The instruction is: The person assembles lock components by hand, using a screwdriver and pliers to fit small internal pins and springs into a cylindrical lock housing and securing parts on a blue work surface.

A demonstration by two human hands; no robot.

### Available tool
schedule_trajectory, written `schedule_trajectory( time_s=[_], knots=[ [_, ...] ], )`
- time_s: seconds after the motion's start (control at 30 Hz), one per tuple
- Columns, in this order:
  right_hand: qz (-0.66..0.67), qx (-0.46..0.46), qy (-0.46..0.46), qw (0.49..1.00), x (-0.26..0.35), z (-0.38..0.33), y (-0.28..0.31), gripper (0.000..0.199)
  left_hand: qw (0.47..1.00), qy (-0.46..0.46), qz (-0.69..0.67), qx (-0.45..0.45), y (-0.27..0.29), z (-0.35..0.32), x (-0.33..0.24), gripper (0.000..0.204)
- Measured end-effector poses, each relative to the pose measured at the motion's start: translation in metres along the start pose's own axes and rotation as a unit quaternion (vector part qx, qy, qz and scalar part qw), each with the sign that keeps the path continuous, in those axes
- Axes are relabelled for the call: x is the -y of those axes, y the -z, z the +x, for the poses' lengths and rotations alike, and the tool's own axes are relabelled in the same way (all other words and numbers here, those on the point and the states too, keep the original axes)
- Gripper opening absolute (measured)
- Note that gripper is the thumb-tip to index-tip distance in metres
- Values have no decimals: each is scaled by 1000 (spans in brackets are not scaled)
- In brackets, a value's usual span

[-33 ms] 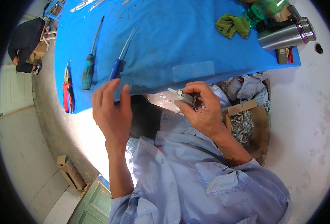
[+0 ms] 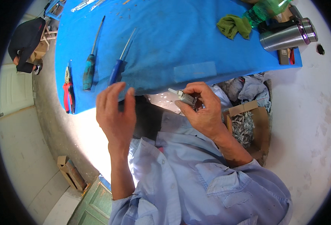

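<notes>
Metal piece [image 2: 187, 98] is sitting pinched between thumb and fingers of the right hand [image 2: 207, 118], near the blue-covered table's [image 2: 154, 48] edge, any lettering being too small to read; the left hand [image 2: 116, 118] is hovering, thumb spread wide from its fingers, near a blue-handled screwdriver [image 2: 115, 72].

At the frame's centre, the small block [image 2: 188, 98] looks like dull grey metal with a smooth whitish tip. Matt blue cloth covers the desk [image 2: 161, 45]. Towards the upper left, the blue screwdriver [image 2: 115, 71] pairs smooth plastic with a metal shaft; the teal screwdriver [image 2: 88, 75] has a scuffed handle. Upper right: glossy steel thermos flask [image 2: 281, 38], shiny translucent plastic bottle [image 2: 261, 15], rough cloth rag [image 2: 233, 27].
</notes>
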State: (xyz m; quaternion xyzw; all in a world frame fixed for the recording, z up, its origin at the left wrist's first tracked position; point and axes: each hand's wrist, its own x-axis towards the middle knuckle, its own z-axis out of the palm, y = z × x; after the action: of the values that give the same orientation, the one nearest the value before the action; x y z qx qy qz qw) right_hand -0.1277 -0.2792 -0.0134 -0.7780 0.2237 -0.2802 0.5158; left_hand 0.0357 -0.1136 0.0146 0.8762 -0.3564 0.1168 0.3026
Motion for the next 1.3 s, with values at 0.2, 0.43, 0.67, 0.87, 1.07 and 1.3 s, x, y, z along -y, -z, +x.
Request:
schedule_trajectory(
  time_s=[0.2,0.43,0.67,0.87,1.07,1.3],
  knots=[
    [-15,5,43,999,0,5,-6,38,958,94,-247,113,1,-20,-38,26],
    [-14,10,81,997,5,7,-8,42,896,177,-359,192,-8,-25,-53,36],
    [-12,14,123,992,3,6,-12,42,790,301,-510,159,-15,-32,-52,37],
    [10,26,88,996,3,3,-14,41,770,310,-531,171,-12,-29,-49,32],
    [63,95,-71,991,11,-4,-12,39,766,324,-532,160,-12,-31,-44,12],
    [262,162,-180,934,8,-8,-15,32,772,322,-529,144,-9,-30,-41,15]
  ],
)
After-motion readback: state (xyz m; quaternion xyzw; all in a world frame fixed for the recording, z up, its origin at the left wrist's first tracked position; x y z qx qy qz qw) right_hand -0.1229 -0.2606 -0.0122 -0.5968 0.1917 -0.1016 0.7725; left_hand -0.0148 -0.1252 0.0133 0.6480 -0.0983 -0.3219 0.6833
